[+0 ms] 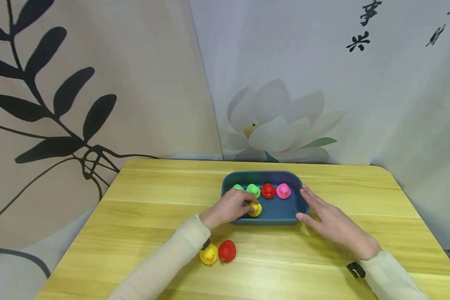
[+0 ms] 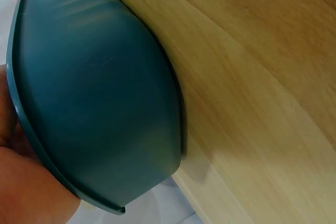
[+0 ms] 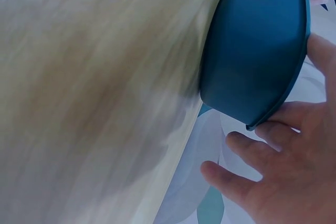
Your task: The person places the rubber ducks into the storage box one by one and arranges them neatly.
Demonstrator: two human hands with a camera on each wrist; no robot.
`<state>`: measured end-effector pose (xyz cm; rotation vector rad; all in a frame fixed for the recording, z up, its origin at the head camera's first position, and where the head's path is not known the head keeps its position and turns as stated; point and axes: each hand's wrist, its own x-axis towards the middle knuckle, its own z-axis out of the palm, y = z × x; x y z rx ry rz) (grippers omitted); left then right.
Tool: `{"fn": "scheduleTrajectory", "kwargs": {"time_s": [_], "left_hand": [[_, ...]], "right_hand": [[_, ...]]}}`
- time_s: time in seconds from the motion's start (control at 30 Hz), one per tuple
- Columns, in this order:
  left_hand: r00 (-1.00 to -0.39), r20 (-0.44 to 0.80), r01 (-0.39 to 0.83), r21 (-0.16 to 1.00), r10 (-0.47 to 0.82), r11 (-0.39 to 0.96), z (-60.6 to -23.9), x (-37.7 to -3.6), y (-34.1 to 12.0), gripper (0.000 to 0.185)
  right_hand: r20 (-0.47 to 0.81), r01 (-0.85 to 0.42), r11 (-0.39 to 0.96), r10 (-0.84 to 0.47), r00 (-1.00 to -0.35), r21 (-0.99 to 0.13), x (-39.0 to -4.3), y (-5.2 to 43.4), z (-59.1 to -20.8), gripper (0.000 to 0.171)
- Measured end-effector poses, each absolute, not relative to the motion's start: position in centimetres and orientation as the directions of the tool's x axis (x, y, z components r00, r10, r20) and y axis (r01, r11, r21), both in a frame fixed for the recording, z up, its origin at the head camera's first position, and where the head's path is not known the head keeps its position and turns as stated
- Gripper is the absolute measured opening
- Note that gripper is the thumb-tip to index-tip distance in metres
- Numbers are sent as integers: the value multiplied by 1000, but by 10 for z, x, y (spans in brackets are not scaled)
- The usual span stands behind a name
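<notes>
A dark teal plastic box [image 1: 281,221] stands on the wooden table. My left hand [image 1: 228,207] reaches over its left side and pinches a yellow rubber duck [image 1: 256,211] low inside, near the front wall. Along the back of the box sit a red duck [image 1: 268,191], a pink duck [image 1: 283,191] and green ducks [image 1: 253,190], one partly hidden by the left hand. At the box's right end is my right hand [image 1: 331,223], its fingers spread and fairly straight. In the right wrist view, fingertips [image 3: 270,132] of this hand are at the box rim.
Another yellow duck [image 1: 208,255] and a red duck [image 1: 227,251] lie side by side on the table [image 1: 285,262], in front of the box and close to the left sleeve [image 1: 172,258]. Printed curtains [image 1: 165,83] hang behind the table's back edge.
</notes>
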<state>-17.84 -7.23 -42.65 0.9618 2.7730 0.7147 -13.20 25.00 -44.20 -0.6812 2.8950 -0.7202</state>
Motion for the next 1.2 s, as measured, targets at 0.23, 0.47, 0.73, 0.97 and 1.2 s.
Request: {"fn": "scheduleTrajectory", "kwargs": {"time_s": [0.23, 0.47, 0.73, 0.97, 1.2], "left_hand": [[-786, 51, 537, 552, 616, 639, -415, -176, -82, 28], [-806, 122, 508, 645, 579, 571, -399, -165, -103, 31], [-855, 183, 470, 669, 485, 576, -393, -144, -130, 35], [-893, 161, 416, 655, 421, 631, -397, -123, -154, 38], [-896, 151, 410, 646, 419, 644, -402, -106, -170, 43]], "right_hand": [[25, -402, 786, -443, -896, -470, -132, 249, -443, 84], [26, -406, 787, -446, -895, -465, -131, 249, -444, 84], [24, -397, 786, -439, -898, -473, -130, 249, -443, 84], [27, -399, 786, -440, -898, -473, -130, 249, -443, 83], [29, -395, 788, -434, -900, -472, -131, 248, -443, 83]]}}
